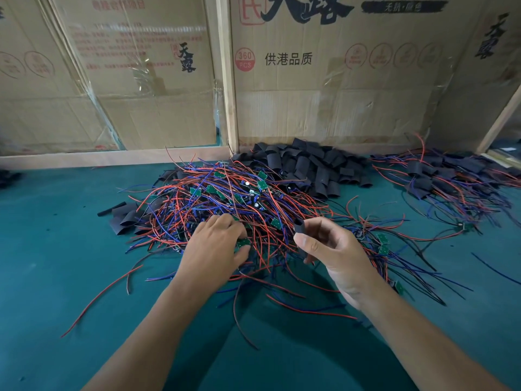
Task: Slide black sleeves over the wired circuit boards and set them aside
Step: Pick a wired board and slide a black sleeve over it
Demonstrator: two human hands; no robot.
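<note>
left hand [218, 245]: we see it at frame centre, fingers curled down into the wire heap, pinching a small green circuit board [243, 242].
right hand [328, 249]: just right of centre, we see it holding a black sleeve [299, 225] upright between thumb and fingers.
wired boards pile [225, 198]: centre, on the green table [56, 249].
loose sleeves [310, 167]: upper centre, against the cardboard boxes [324, 80].
sleeved boards [451, 182]: we find them at the right edge.

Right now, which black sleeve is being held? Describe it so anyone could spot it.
Start at the big wire pile on the green table. Just right of its near edge is the right hand. The sleeve is pinched upright in its fingertips, the only one off the table, its open end up.
</note>
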